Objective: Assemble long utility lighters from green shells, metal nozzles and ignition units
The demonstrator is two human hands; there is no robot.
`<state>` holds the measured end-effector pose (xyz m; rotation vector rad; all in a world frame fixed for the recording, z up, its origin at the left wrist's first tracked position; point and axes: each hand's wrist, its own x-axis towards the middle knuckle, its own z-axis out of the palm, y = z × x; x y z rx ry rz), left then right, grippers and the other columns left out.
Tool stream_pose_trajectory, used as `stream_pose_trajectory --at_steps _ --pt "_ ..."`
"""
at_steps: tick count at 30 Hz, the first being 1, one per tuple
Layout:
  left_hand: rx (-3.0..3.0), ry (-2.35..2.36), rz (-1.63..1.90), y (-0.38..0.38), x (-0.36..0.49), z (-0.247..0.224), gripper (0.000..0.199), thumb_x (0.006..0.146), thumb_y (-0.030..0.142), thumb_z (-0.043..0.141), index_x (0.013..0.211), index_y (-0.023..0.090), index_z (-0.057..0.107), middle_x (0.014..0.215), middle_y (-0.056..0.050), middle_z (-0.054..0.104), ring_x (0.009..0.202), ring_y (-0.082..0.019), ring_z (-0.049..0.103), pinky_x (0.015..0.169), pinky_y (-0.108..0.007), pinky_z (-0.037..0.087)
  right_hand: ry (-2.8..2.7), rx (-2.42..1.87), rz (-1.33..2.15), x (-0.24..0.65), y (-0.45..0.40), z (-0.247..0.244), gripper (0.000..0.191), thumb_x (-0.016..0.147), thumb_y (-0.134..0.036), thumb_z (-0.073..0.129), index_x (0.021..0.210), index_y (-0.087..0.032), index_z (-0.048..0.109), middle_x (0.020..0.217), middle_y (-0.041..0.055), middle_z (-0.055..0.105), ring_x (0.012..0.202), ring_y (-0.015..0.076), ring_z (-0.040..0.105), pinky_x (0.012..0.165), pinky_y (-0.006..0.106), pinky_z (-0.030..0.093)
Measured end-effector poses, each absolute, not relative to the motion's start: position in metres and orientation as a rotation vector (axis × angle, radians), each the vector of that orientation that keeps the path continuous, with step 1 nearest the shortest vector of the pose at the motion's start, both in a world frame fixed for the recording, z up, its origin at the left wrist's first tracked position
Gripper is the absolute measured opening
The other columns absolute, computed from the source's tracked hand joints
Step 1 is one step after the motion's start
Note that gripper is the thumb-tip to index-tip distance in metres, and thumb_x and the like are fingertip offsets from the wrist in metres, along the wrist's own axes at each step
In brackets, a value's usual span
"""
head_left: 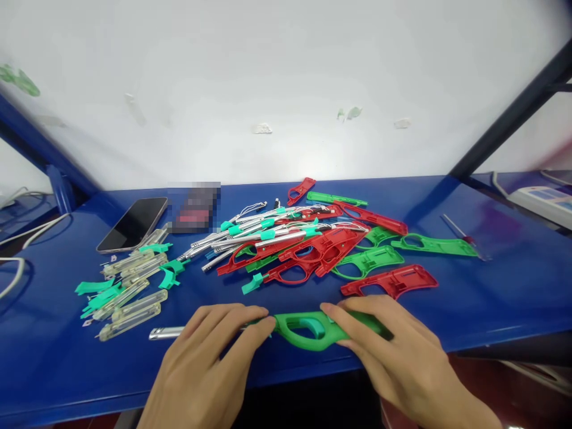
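Front edge of the blue surface (pixel 447 304): green lighter body (pixel 313 330), below the red and green shells (pixel 361 262)
Right hand (pixel 397 345): gripping the body's handle end
Left hand (pixel 214 351): fingers curled over the silver tube (pixel 166 333)

Phone (pixel 133 224) left of metal tubes (pixel 250 229), clear cartridges (pixel 136 311) before phone, screwdriver (pixel 465 237) far right

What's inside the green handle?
A teal trigger shows in the loop of the green handle. Its casing hides whatever else is in there, and the right hand covers part of it.
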<state>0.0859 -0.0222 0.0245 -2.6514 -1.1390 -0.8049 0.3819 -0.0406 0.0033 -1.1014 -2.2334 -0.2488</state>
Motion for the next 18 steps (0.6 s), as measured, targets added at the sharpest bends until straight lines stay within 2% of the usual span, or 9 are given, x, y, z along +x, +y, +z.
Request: stream_pose_trajectory --at_steps 3,5,8,10,15,18 --pt "-2.571 -1.109 -0.753 -0.020 0.088 0.028 0.034 0.109 0.021 0.049 0.140 0.021 0.062 0.120 -0.001 0.078 0.105 -0.019 0.071 0.099 -0.037 0.046 -2.222 -1.074 -0.287 0.382 -0.040 0.001 0.036 0.106 -0.011 0.054 0.137 -0.022 0.069 0.107 0.0075 0.071 0.092 0.0181 0.067 0.082 0.030 0.055" --pt "-2.570 -1.022 -0.702 -0.017 0.086 0.032 0.032 0.111 0.024 0.045 0.135 0.019 0.065 0.113 -0.001 0.080 0.101 -0.019 0.073 0.097 -0.036 0.046 -2.212 -1.064 -0.305 0.381 -0.039 0.000 0.038 0.106 -0.008 0.052 0.136 -0.023 0.070 0.108 0.0070 0.071 0.094 0.0178 0.065 0.085 0.030 0.053" --pt "-2.595 -0.897 -0.651 -0.015 0.082 0.033 0.035 0.114 0.028 0.038 0.130 0.018 0.067 0.108 0.000 0.081 0.097 -0.016 0.075 0.092 -0.033 0.049 -2.221 -1.035 -0.297 0.381 -0.039 0.000 0.047 0.104 0.001 0.046 0.136 -0.022 0.071 0.115 0.0064 0.073 0.104 0.0176 0.064 0.097 0.030 0.049" --pt "-2.606 -0.848 -0.632 -0.016 0.080 0.028 0.040 0.115 0.034 0.034 0.134 0.017 0.065 0.114 -0.001 0.081 0.099 -0.016 0.076 0.092 -0.032 0.051 -2.240 -0.993 -0.288 0.382 -0.041 0.000 0.049 0.103 0.005 0.044 0.136 -0.019 0.070 0.121 0.0056 0.075 0.111 0.0177 0.064 0.106 0.032 0.044" --pt "-2.554 -0.981 -0.759 -0.024 0.083 0.014 0.041 0.116 0.028 0.029 0.136 0.021 0.064 0.123 0.002 0.080 0.107 -0.016 0.076 0.098 -0.032 0.052 -2.306 -0.992 -0.211 0.384 -0.047 -0.002 0.052 0.104 0.005 0.042 0.144 -0.018 0.065 0.128 0.0018 0.078 0.117 0.0192 0.066 0.115 0.037 0.037" --pt "-2.560 -0.936 -0.758 -0.021 0.086 0.020 0.043 0.117 0.030 0.027 0.135 0.020 0.064 0.122 0.001 0.080 0.106 -0.015 0.076 0.096 -0.029 0.054 -2.315 -1.024 -0.225 0.386 -0.048 -0.004 0.051 0.107 0.001 0.041 0.147 -0.020 0.063 0.128 0.0002 0.079 0.119 0.0202 0.068 0.117 0.039 0.036"
